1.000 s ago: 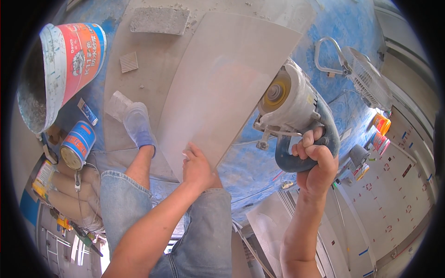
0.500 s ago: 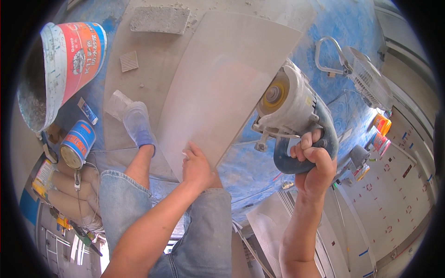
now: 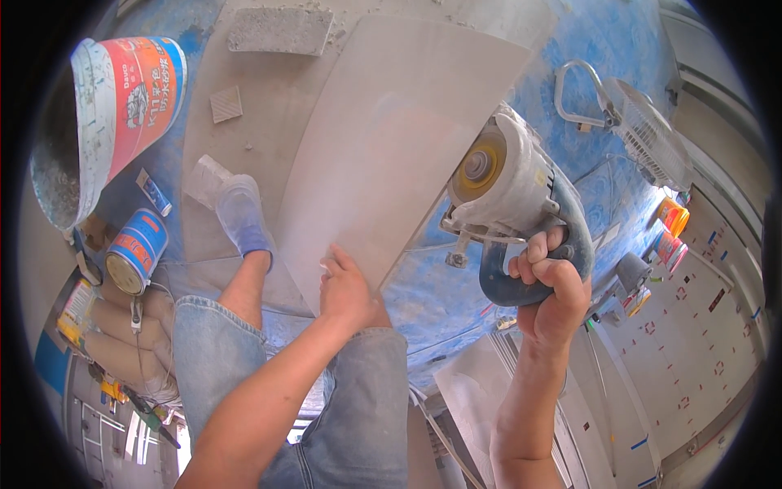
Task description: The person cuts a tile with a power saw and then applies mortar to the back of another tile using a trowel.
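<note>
Power tool [image 3: 525, 179] has crept slightly left and down the frame since the earlier head frames, right hand [image 3: 554, 273] with it; left hand's placing almost unchanged. Head view: right hand clenched round the tool's dark loop handle, right of centre, tool body up and left of the fist, beside the right edge of a pale panel [image 3: 399, 122]. Panel runs from upper centre to the left hand [image 3: 346, 297], which lies on its lower end, index finger extended; cannot tell if it grips. Large bucket [image 3: 134, 106] on its side, upper left; fan [image 3: 652, 134] upper right.
</note>
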`<control>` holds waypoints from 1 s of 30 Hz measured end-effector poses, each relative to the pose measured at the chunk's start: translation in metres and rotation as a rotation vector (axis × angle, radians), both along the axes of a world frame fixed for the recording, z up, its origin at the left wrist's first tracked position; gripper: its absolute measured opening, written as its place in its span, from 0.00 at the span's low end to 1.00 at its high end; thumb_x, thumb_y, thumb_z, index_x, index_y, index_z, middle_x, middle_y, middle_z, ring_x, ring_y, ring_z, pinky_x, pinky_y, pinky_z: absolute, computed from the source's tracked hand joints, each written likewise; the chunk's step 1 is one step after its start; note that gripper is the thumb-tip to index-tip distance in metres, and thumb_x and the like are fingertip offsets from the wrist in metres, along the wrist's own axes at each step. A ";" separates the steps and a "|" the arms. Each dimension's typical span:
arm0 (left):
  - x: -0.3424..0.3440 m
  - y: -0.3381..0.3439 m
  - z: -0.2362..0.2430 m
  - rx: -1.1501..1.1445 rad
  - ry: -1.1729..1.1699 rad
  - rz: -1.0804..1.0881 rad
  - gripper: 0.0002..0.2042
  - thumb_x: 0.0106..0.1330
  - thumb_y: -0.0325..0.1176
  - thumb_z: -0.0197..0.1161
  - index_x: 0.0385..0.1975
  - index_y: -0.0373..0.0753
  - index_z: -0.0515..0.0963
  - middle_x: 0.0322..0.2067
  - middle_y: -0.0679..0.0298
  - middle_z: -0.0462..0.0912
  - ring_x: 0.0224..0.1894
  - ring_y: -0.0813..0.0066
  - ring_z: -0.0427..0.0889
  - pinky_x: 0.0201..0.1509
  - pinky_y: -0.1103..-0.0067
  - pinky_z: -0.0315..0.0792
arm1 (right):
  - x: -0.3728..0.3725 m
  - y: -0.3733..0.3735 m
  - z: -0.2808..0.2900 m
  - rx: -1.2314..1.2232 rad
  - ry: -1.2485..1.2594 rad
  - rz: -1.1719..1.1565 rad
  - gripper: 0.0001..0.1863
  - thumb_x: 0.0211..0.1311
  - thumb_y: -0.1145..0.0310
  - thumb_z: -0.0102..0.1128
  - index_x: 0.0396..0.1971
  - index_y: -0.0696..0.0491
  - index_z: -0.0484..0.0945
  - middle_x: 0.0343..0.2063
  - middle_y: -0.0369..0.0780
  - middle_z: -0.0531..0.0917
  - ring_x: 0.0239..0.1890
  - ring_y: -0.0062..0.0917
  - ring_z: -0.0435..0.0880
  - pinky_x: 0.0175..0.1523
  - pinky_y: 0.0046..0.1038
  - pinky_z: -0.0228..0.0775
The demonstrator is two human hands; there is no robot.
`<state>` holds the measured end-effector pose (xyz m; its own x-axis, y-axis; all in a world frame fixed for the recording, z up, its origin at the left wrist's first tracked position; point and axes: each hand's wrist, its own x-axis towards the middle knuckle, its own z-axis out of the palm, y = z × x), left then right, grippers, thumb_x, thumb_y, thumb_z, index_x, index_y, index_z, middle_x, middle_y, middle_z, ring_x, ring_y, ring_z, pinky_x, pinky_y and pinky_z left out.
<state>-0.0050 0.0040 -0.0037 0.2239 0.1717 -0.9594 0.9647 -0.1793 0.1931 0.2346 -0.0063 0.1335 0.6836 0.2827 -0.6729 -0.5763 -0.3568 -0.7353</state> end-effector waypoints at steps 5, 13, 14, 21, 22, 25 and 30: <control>0.001 0.001 0.000 -0.004 0.005 -0.009 0.57 0.47 0.34 0.72 0.66 0.18 0.32 0.60 0.22 0.53 0.54 0.34 0.74 0.58 0.63 0.72 | -0.001 0.000 0.000 -0.016 -0.006 0.002 0.11 0.40 0.78 0.50 0.29 0.58 0.69 0.23 0.39 0.73 0.21 0.22 0.68 0.33 0.28 0.67; 0.001 0.000 0.000 0.002 -0.006 -0.001 0.56 0.47 0.34 0.71 0.66 0.18 0.33 0.60 0.21 0.53 0.54 0.34 0.74 0.58 0.64 0.73 | -0.003 -0.004 0.000 0.001 0.010 0.005 0.10 0.40 0.77 0.51 0.28 0.57 0.68 0.22 0.38 0.71 0.21 0.21 0.67 0.32 0.27 0.66; 0.001 0.000 0.000 0.002 -0.005 -0.001 0.56 0.47 0.34 0.71 0.66 0.18 0.33 0.60 0.21 0.53 0.54 0.34 0.74 0.58 0.64 0.73 | -0.002 -0.006 0.000 0.001 0.010 0.005 0.10 0.40 0.77 0.51 0.28 0.57 0.68 0.22 0.38 0.71 0.21 0.21 0.67 0.32 0.27 0.66; -0.001 0.002 0.000 -0.016 -0.015 0.018 0.56 0.47 0.33 0.70 0.66 0.18 0.33 0.59 0.22 0.54 0.52 0.33 0.74 0.56 0.63 0.74 | -0.006 -0.008 0.003 -0.027 0.023 0.034 0.11 0.39 0.75 0.50 0.28 0.55 0.66 0.20 0.36 0.68 0.21 0.21 0.65 0.32 0.26 0.63; -0.001 0.003 0.000 -0.039 -0.022 0.006 0.56 0.47 0.33 0.70 0.66 0.17 0.33 0.59 0.22 0.55 0.52 0.33 0.74 0.56 0.63 0.74 | -0.006 -0.013 0.004 -0.016 0.050 0.090 0.12 0.41 0.75 0.50 0.30 0.55 0.65 0.22 0.36 0.67 0.22 0.21 0.65 0.34 0.28 0.64; -0.007 -0.003 -0.002 0.019 -0.050 0.021 0.55 0.47 0.32 0.70 0.65 0.17 0.33 0.59 0.22 0.55 0.53 0.33 0.74 0.57 0.63 0.73 | -0.010 -0.014 0.005 -0.037 0.058 0.070 0.13 0.41 0.74 0.50 0.31 0.55 0.65 0.22 0.36 0.67 0.22 0.21 0.64 0.34 0.28 0.64; 0.001 0.003 0.001 -0.024 0.012 0.003 0.55 0.47 0.32 0.70 0.66 0.17 0.33 0.60 0.22 0.54 0.55 0.33 0.73 0.59 0.64 0.72 | -0.008 -0.010 0.002 -0.037 0.023 0.087 0.13 0.41 0.74 0.50 0.32 0.56 0.65 0.22 0.36 0.68 0.22 0.22 0.65 0.34 0.28 0.64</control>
<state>-0.0038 0.0065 -0.0025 0.2117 0.1489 -0.9659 0.9676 -0.1714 0.1856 0.2264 -0.0165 0.1352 0.6416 0.3148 -0.6994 -0.5590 -0.4325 -0.7074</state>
